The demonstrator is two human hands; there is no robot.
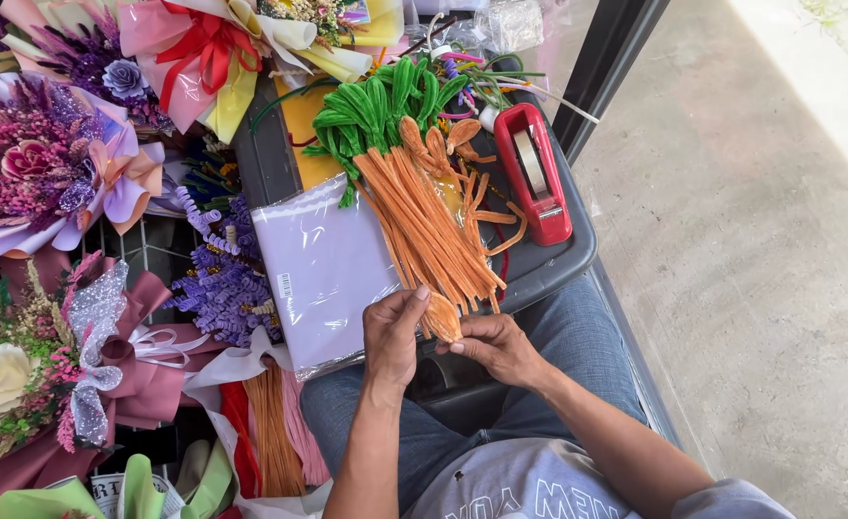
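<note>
My left hand (392, 336) and my right hand (497, 346) together hold a small orange pipe-cleaner piece (442, 317), coiled into a cone, just above my lap. Right behind it lies a bundle of orange pipe cleaners (424, 216) with green pipe-cleaner tops (376, 101), spread over a dark grey tray (549, 259). Several finished orange coils (438, 144) rest on the bundle near the green tops.
A red tape dispenser (535, 173) sits on the tray's right side. A wrapped pack of lilac paper (323, 269) leans at the left. Wrapped flower bouquets (44, 163) and purple pipe-cleaner flowers (222, 284) crowd the left. Concrete floor (760, 240) lies to the right.
</note>
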